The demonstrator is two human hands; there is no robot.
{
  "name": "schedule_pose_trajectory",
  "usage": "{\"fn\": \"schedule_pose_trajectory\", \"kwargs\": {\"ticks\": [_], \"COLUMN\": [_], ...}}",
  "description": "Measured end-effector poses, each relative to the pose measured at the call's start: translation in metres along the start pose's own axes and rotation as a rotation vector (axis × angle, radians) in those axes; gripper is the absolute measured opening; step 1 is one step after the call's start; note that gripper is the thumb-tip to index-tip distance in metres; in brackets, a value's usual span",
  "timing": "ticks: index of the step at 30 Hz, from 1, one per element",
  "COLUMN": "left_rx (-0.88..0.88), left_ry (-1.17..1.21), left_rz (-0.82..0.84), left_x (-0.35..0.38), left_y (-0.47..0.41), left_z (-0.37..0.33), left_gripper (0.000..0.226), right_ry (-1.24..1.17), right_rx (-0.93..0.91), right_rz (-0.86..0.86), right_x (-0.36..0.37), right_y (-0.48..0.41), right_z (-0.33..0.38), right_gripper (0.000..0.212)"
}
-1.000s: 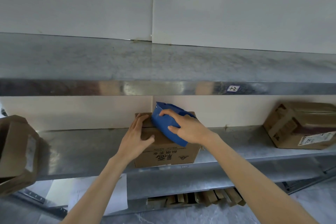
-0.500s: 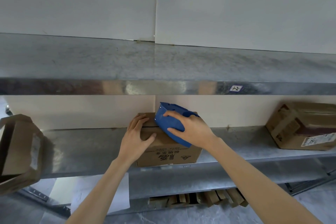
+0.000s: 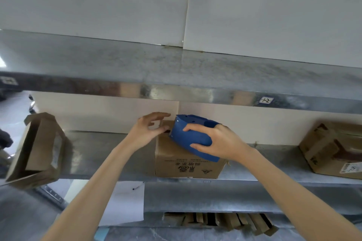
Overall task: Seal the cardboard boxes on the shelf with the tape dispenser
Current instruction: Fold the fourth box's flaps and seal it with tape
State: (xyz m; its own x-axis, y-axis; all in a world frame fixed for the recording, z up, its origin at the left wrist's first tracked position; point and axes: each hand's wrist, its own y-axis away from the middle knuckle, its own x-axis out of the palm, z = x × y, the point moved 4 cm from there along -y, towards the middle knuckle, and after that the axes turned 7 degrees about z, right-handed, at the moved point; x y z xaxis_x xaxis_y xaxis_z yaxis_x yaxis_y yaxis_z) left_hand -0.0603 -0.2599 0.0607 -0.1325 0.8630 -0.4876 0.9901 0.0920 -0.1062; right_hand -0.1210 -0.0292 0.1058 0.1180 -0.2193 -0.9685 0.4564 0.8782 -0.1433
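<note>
A small brown cardboard box (image 3: 186,164) with printed characters stands on the middle metal shelf (image 3: 109,154). On its top lies a blue tape dispenser (image 3: 194,137), tilted, and my right hand (image 3: 221,143) grips it from the right with curled fingers. My left hand (image 3: 148,131) hovers at the box's top left corner, just left of the dispenser's front end. Its thumb and fingers are apart and loosely bent. I cannot tell whether tape lies between them. The box top under the dispenser is hidden.
An open, empty cardboard box (image 3: 35,148) lies on its side at the shelf's left end. A taped box (image 3: 333,148) sits at the right. The upper shelf's edge (image 3: 176,92) overhangs closely. A white sheet (image 3: 123,201) and flattened cardboard pieces (image 3: 219,221) lie below.
My left hand has lifted off the box's top left and moved up toward the dispenser's front end. The right hand still holds the dispenser on the box. The view has shifted left.
</note>
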Motion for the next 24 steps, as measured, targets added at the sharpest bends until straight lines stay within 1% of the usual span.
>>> {"fn": "schedule_pose_trajectory", "kwargs": {"ticks": [6, 8, 16, 20, 24], "left_rx": [0.021, 0.025, -0.019, -0.017, 0.015], "left_ry": [0.027, 0.037, 0.059, 0.121, 0.153], "left_rz": [0.167, 0.204, 0.186, 0.157, 0.127], "left_x": [0.000, 0.002, 0.006, 0.010, 0.016], "left_y": [0.003, 0.006, 0.008, 0.007, 0.003], "left_z": [-0.011, -0.016, -0.015, -0.019, -0.021], "left_gripper": [0.044, 0.041, 0.033, 0.035, 0.024], "right_ry": [0.019, 0.021, 0.006, 0.019, 0.017], "right_rx": [-0.097, -0.110, -0.147, -0.145, -0.113], "right_rz": [0.012, 0.009, 0.005, 0.003, 0.057], "right_x": [0.002, 0.002, 0.003, 0.001, -0.001], "right_y": [0.000, 0.000, 0.004, 0.007, 0.010], "right_z": [0.015, 0.017, 0.019, 0.019, 0.017], "right_gripper": [0.042, 0.042, 0.042, 0.042, 0.044]}}
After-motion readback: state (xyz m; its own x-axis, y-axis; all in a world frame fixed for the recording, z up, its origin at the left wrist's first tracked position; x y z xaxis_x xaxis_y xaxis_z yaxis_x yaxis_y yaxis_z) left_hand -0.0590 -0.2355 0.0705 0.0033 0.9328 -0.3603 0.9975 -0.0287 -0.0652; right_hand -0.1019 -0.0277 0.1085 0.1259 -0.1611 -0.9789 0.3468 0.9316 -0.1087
